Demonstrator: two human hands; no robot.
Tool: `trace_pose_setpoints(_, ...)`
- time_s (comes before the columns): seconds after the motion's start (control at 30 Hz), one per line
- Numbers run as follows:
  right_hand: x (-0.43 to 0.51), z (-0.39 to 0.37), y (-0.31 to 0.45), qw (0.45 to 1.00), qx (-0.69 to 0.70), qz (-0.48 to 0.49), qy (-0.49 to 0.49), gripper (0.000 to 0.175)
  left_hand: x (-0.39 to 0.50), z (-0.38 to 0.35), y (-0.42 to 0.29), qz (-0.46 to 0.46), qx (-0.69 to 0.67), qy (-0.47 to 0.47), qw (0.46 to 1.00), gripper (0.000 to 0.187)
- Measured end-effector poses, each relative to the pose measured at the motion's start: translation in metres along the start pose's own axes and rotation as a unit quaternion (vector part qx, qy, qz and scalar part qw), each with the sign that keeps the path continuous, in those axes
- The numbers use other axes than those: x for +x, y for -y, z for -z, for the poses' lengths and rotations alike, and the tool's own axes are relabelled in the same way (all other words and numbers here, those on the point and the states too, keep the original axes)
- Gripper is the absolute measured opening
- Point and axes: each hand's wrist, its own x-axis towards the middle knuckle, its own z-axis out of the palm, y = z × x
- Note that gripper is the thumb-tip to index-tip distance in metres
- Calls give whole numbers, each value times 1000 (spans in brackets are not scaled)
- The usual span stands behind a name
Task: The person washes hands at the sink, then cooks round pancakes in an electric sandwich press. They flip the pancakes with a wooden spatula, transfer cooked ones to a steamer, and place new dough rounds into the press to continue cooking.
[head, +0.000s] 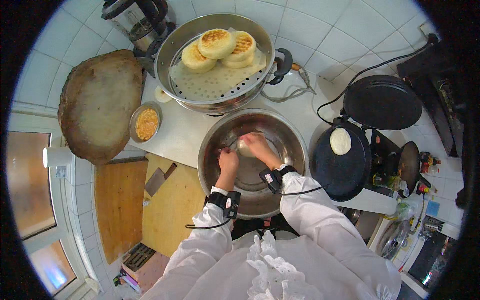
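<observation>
A wide stainless steel basin (252, 204) lies before me with both hands inside it. My right hand (257, 144) is on a small pale piece of dough (245, 149), its fingers curled over it. Just left of the dough, my left hand (228, 160) is curled near the basin's left side; whether it holds anything is hidden. A flat round of dough (341, 141) lies on the black plate of an electric griddle (339, 172), whose lid (382, 102) is raised. Behind the basin, several browned flatbreads (216, 44) rest on perforated paper in a steamer (165, 48).
Left of the steamer are a bowl of orange-yellow filling (146, 124) and a thick round wooden board (101, 105). A cleaver (155, 181) lies on a yellow board (174, 210). A blender (138, 26) stands behind; the griddle's black cord (352, 79) runs up the wall.
</observation>
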Motion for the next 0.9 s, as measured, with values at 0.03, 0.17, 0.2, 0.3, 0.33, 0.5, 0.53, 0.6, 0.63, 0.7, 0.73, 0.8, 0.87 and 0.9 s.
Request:
trace_pose_setpoints(0.03,-1,3,6,991,-92,82,55,19,-2,2,2,-44,-15,-22,999,39)
trace_pose_setpoints(0.17,-32,12,17,980,-42,78,-177,18,-11,18,-14,-133,-9,27,991,38)
trace_pose_setpoints(0.2,-42,14,15,973,-79,-26,-215,22,-11,20,-23,-165,3,51,985,38)
trace_pose_setpoints(0.3,-66,-3,5,934,-101,-263,-222,28,-14,15,-46,-164,-8,155,974,39)
trace_pose_setpoints(0.33,-65,-10,1,919,12,-347,-187,36,-18,14,-48,-254,49,135,957,40)
trace_pose_setpoints(0.5,-60,-7,-25,951,2,-224,-211,31,-23,15,-27,-105,28,138,984,44)
trace_pose_setpoints(0.53,-57,-4,-29,951,-36,-199,-235,30,-21,16,-22,-77,4,96,992,45)
trace_pose_setpoints(0.6,-56,-3,-34,955,-43,-149,-255,30,-17,12,-17,-57,-29,82,995,42)
trace_pose_setpoints(0.63,-55,-4,-35,963,-38,-132,-231,30,-14,11,-17,-19,-43,84,995,40)
trace_pose_setpoints(0.7,-51,-16,-35,967,-19,-146,-208,31,-21,1,-23,-13,-134,107,985,33)
trace_pose_setpoints(0.73,-49,-20,-35,968,47,-149,-194,33,-25,-2,-28,24,-187,157,969,32)
trace_pose_setpoints(0.8,-43,-26,-35,968,53,-158,-185,34,-37,-6,-38,52,-227,178,956,26)
trace_pose_setpoints(0.87,-39,-24,-34,949,144,-220,-175,35,-45,-1,-45,59,-231,202,950,30)
trace_pose_setpoints(0.9,-38,-20,-32,960,108,-182,-186,35,-47,1,-48,56,-240,212,945,33)
